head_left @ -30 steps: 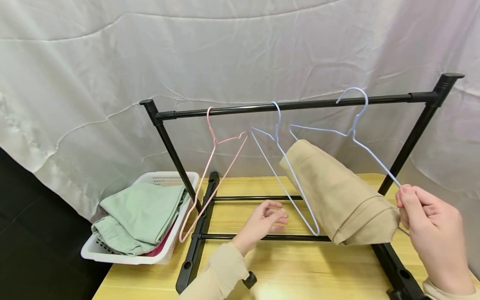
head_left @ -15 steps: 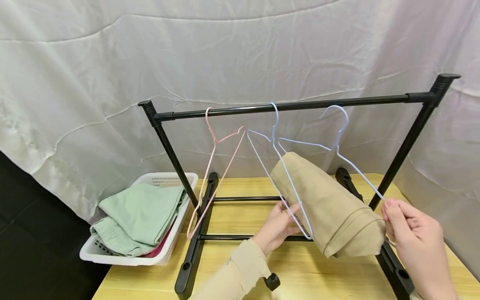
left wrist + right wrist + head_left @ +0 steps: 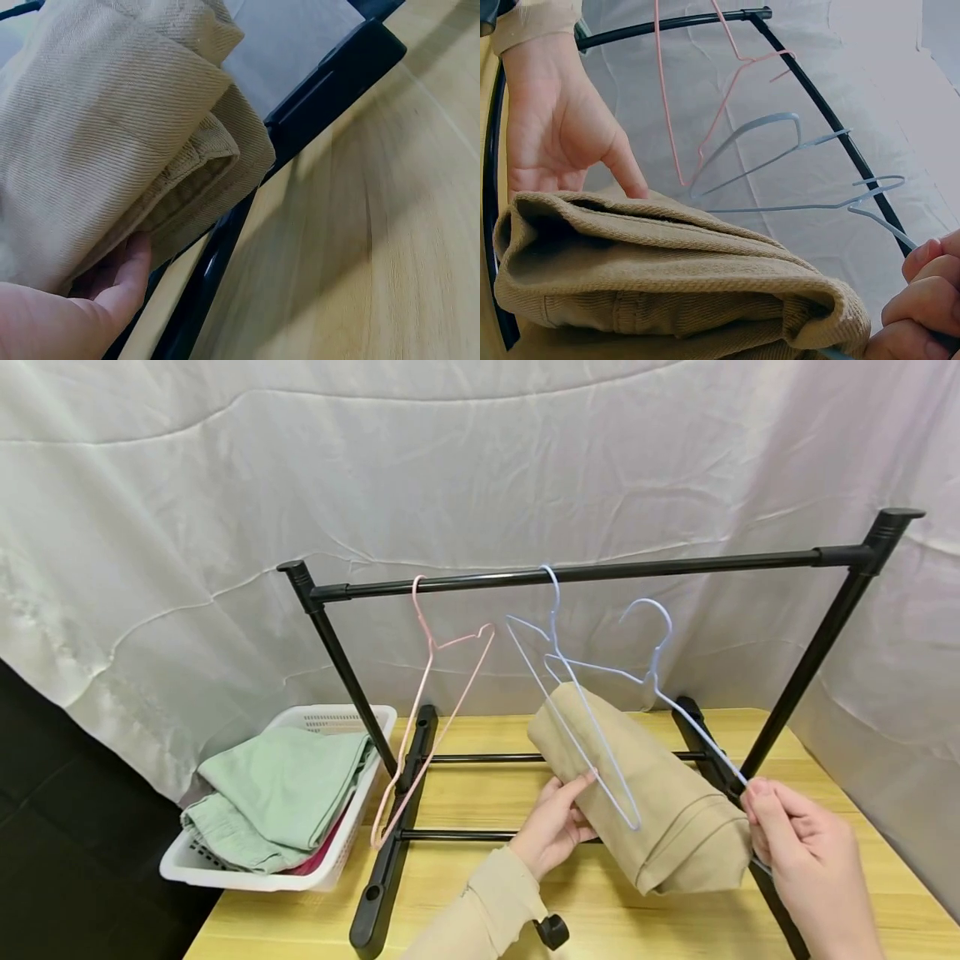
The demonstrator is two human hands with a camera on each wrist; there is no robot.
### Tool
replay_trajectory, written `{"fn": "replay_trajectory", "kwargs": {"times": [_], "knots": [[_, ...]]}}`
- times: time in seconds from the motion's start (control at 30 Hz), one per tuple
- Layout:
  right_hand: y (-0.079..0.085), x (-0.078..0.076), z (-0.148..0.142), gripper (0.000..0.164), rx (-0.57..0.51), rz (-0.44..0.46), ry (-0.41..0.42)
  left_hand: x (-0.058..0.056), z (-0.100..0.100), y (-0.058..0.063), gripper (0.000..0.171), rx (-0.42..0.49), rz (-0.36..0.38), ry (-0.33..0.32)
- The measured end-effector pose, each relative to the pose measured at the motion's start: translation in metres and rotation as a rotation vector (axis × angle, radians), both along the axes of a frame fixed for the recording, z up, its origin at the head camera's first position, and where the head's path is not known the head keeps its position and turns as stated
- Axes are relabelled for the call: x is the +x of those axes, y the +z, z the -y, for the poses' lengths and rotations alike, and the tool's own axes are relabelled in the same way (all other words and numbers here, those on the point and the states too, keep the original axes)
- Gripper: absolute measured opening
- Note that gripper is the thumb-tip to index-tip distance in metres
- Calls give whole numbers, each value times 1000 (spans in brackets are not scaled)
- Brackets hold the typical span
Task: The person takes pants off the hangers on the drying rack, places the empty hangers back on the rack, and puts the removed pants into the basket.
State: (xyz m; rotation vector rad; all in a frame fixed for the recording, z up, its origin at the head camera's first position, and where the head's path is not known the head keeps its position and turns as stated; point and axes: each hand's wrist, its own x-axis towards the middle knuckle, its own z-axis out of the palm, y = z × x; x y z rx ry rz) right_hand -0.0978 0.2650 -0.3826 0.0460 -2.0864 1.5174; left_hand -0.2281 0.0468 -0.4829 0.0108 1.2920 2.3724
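Folded beige trousers hang over a light-blue wire hanger tilted in front of the rack, its hook below and off the top bar. My right hand grips this hanger by its right arm end. My left hand pinches the left edge of the trousers, thumb in front and fingers partly hidden behind. In the left wrist view the left thumb lies at the fold in the cloth. A second blue hanger hangs from the bar and overlaps the trousers and left thumb. A pink hanger hangs farther left.
The black rack's top bar spans above the wooden table, with low crossbars and feet beneath. At the left, a white basket holds a folded green cloth over something dark red. A pale curtain hangs behind.
The right hand has moved left and down with the hanger and trousers, and the hook has come off the bar. The left hand has moved right and taken hold of the trousers' edge.
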Motion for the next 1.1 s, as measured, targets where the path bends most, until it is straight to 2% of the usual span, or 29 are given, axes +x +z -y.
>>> {"fn": "replay_trajectory", "kwargs": {"times": [0.3,0.53,0.83,0.93,1.1], "knots": [[-6,-3,6,32,-93,16,27,-6,10,-5,35,23,42,38],[-1,-2,13,37,36,88,-31,-7,18,-4,31,-38,21,122],[-6,-8,17,35,58,78,-38,1,29,5,41,-81,-5,237],[-6,-8,19,35,70,85,-35,1,33,6,39,-73,-10,236],[-7,-8,21,36,70,94,-26,-4,38,4,36,-8,-34,182]]}}
